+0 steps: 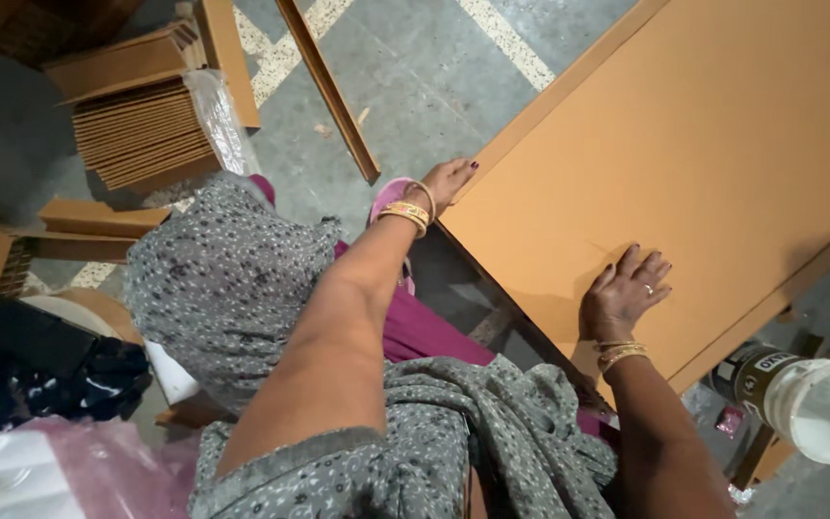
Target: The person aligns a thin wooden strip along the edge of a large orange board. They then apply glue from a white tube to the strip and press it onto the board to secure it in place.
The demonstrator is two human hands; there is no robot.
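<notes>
A large flat brown board [703,144] lies across the right half of the head view, tilted from lower right to upper left. My left hand [446,181], with bangles at the wrist, grips the board's near left corner edge. My right hand [624,293], wearing a ring and bangles, rests flat on the board's top near its lower edge, fingers spread. My knees in grey patterned cloth fill the middle.
A stack of brown board pieces [136,120] sits on the grey floor at upper left, with a thin wooden strip [329,91] beside it. A plastic jar of white paste [804,399] stands at lower right. Pink plastic and dark cloth lie at lower left.
</notes>
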